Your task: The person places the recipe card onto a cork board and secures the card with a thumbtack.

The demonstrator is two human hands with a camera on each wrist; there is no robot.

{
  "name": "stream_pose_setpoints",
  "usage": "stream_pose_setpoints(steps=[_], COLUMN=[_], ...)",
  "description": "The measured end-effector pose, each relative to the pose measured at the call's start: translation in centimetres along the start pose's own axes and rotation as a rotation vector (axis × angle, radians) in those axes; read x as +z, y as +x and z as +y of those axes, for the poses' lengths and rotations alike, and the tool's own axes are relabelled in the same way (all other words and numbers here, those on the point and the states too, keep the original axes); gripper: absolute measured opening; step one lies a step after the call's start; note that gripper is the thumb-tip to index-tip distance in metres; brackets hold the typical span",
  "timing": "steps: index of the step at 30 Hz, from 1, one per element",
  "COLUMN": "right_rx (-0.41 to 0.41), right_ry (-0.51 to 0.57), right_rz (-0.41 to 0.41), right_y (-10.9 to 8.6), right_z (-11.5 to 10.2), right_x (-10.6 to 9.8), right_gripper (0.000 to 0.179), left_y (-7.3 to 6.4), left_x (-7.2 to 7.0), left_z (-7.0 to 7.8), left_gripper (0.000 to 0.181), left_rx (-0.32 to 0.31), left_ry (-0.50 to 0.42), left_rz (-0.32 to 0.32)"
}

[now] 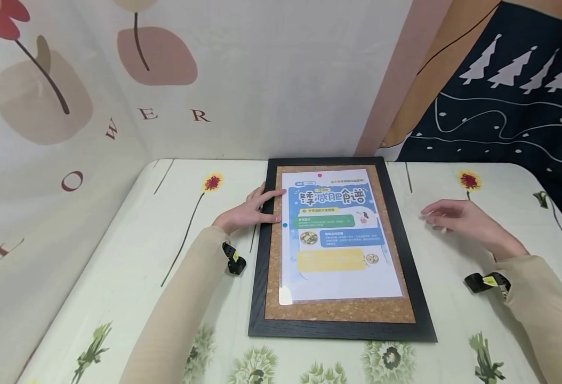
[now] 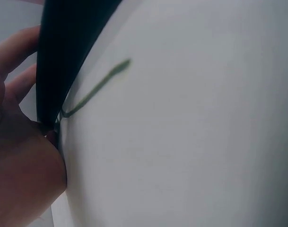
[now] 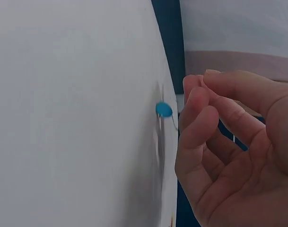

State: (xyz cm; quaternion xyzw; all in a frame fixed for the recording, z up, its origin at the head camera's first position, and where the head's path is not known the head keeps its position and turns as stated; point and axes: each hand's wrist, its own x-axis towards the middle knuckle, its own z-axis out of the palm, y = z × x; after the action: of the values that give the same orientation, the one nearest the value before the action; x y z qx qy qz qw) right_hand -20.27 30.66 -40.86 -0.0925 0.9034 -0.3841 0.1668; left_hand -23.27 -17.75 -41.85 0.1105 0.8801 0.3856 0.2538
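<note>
A cork board (image 1: 338, 314) in a black frame lies on the table, with a printed sheet (image 1: 348, 285) on it. One pink tack (image 1: 320, 175) sits at the sheet's top edge and one blue tack (image 1: 284, 225) at its left edge. My left hand (image 1: 245, 210) rests across the frame's left side, thumb and index finger stretched over it towards the sheet. Right of the board, my right hand (image 1: 470, 221) hovers low over the table, fingers loosely curled with nothing seen between them. Another blue tack (image 3: 163, 109) is close by its fingertips in the right wrist view.
A flower-print cloth (image 1: 204, 320) covers the table. Behind the board's top edge stands a pale fabric backdrop (image 1: 281, 80), with a dark tree-print cloth (image 1: 502, 117) at right. Small black cameras (image 1: 235, 261) are worn on both wrists.
</note>
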Motion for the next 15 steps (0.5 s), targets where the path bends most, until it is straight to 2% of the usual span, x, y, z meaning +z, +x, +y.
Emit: stream_pose_setpoints(steps=[6, 15], right_rx=[0.009, 0.009], right_ry=[-0.037, -0.081], right_rz=[-0.015, -0.053], right_y=[0.0, 0.1], right_z=[0.3, 0.9], right_x=[-0.7, -1.6], right_gripper=[0.037, 0.034], left_y=[-0.1, -0.2], left_x=[-0.1, -0.1], left_z=[0.2, 0.0], left_gripper=[0.076, 0.076], left_rx=[0.025, 0.012], left_ry=[-0.013, -0.026], left_rz=[-0.008, -0.006])
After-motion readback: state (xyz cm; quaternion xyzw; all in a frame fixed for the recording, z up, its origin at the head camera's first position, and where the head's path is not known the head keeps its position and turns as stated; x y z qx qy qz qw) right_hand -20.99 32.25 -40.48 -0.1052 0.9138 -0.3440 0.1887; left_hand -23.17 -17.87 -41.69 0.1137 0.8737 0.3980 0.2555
